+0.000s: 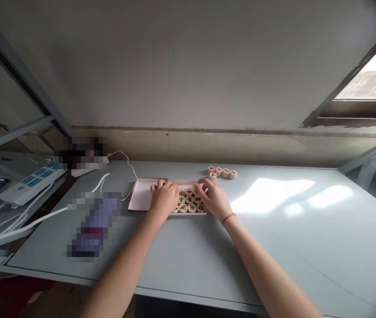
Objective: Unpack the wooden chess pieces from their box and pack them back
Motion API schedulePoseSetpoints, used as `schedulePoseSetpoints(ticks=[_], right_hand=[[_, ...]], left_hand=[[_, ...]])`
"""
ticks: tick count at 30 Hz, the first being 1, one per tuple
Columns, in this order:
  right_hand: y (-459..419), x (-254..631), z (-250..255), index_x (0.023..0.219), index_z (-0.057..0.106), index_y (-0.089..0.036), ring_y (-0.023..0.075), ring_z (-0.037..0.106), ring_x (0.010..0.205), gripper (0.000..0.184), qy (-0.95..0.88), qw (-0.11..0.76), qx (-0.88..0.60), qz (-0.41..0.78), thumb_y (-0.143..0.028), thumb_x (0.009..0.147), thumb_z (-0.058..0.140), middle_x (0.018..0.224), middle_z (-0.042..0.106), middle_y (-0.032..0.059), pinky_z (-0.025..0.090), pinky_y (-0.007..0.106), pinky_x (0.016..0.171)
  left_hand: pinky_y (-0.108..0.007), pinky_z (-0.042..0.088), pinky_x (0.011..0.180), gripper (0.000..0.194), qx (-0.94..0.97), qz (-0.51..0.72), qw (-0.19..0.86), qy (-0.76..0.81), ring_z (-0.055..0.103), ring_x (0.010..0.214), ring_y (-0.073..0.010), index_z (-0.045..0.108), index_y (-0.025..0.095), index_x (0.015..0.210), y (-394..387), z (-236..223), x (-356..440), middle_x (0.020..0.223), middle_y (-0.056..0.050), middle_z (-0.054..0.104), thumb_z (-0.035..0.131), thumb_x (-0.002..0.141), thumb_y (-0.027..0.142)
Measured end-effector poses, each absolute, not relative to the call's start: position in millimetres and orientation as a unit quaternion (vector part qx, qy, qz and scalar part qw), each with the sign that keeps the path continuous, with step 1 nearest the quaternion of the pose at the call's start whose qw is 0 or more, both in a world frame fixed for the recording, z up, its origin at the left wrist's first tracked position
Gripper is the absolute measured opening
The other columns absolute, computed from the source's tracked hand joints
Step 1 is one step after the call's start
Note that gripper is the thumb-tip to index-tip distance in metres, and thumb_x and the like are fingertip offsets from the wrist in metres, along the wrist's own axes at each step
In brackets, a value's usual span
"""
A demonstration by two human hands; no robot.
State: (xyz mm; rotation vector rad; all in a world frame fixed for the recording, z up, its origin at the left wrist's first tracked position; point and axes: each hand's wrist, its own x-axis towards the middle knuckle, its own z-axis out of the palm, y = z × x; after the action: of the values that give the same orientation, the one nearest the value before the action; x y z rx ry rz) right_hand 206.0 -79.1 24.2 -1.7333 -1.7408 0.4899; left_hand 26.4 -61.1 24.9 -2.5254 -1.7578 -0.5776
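Note:
A shallow box point(191, 213) holds rows of round wooden xiangqi pieces point(191, 208), marked with dark and red characters. Its white-lined lid point(139, 194) with a red rim lies to the left. My left hand point(165, 196) curls over the box's left end, where it meets the lid; its fingertips are partly hidden. At the box's far right corner, the thumb and bent fingers of my right hand point(214, 199) close at a red-marked piece. Whether that piece is lifted cannot be made out. Behind my right hand stand several short stacks of pieces point(225, 172).
A blurred-out purple item point(96, 227) lies on the grey table point(188, 260), left of the lid. Further left are a power strip point(37, 180) and white cables point(25, 229). A wall point(188, 79) rises behind, with metal frame bars point(18, 66) at the left.

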Motion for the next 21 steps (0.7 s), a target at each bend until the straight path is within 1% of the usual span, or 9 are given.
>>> schedulePoseSetpoints(ticks=[6, 11, 13, 18, 21], right_hand=[[-79.6, 205.9, 23.8, 0.088, 0.060, -0.023, 0.0151, 0.054, 0.060, 0.037, -0.657, 0.317, -0.655, 0.196, -0.052, 0.088, 0.038, 0.077, 0.063, 0.0035, 0.039, 0.026, 0.058], [-79.3, 206.6, 21.2, 0.086, 0.060, -0.023, 0.0148, 0.053, 0.059, 0.037, -0.658, 0.316, -0.654, 0.198, -0.053, 0.087, 0.039, 0.076, 0.063, 0.0034, 0.038, 0.025, 0.057], [-79.2, 206.7, 21.4, 0.086, 0.060, -0.022, 0.0149, 0.053, 0.059, 0.038, -0.659, 0.317, -0.653, 0.198, -0.053, 0.087, 0.039, 0.076, 0.062, 0.0036, 0.038, 0.025, 0.057], [-80.0, 205.9, 24.3, 0.088, 0.061, -0.022, 0.0148, 0.053, 0.060, 0.038, -0.660, 0.308, -0.656, 0.200, -0.053, 0.087, 0.038, 0.076, 0.062, 0.0034, 0.037, 0.025, 0.056], [-80.4, 205.4, 25.0, 0.088, 0.061, -0.022, 0.0147, 0.053, 0.060, 0.038, -0.663, 0.301, -0.655, 0.201, -0.053, 0.087, 0.038, 0.075, 0.062, 0.0031, 0.037, 0.025, 0.056]], left_hand=[[-0.039, 0.039, 0.077, 0.025, -0.824, -0.187, -0.027, -0.535, 0.054, 0.091, -0.0255, 0.069, 0.023, 0.093, -58.7, 25.1, 14.1, 0.099, -0.007, 0.070, 0.046, 0.087, 0.017], [-0.037, 0.041, 0.078, 0.027, -0.829, -0.160, -0.047, -0.534, 0.055, 0.091, -0.0244, 0.070, 0.023, 0.087, -59.6, 29.8, 11.6, 0.093, -0.006, 0.069, 0.044, 0.091, 0.024], [-0.037, 0.041, 0.080, 0.026, -0.824, -0.149, -0.057, -0.543, 0.055, 0.094, -0.0248, 0.071, 0.023, 0.090, -60.0, 31.8, 12.8, 0.096, -0.007, 0.068, 0.044, 0.091, 0.024], [-0.039, 0.041, 0.086, 0.029, -0.808, -0.119, -0.095, -0.569, 0.053, 0.104, -0.0250, 0.069, 0.024, 0.104, -60.4, 37.2, 15.8, 0.106, -0.008, 0.065, 0.044, 0.090, 0.024], [-0.040, 0.041, 0.088, 0.030, -0.803, -0.110, -0.113, -0.575, 0.053, 0.105, -0.0253, 0.069, 0.024, 0.103, -60.6, 39.9, 16.2, 0.105, -0.008, 0.064, 0.043, 0.089, 0.024]])
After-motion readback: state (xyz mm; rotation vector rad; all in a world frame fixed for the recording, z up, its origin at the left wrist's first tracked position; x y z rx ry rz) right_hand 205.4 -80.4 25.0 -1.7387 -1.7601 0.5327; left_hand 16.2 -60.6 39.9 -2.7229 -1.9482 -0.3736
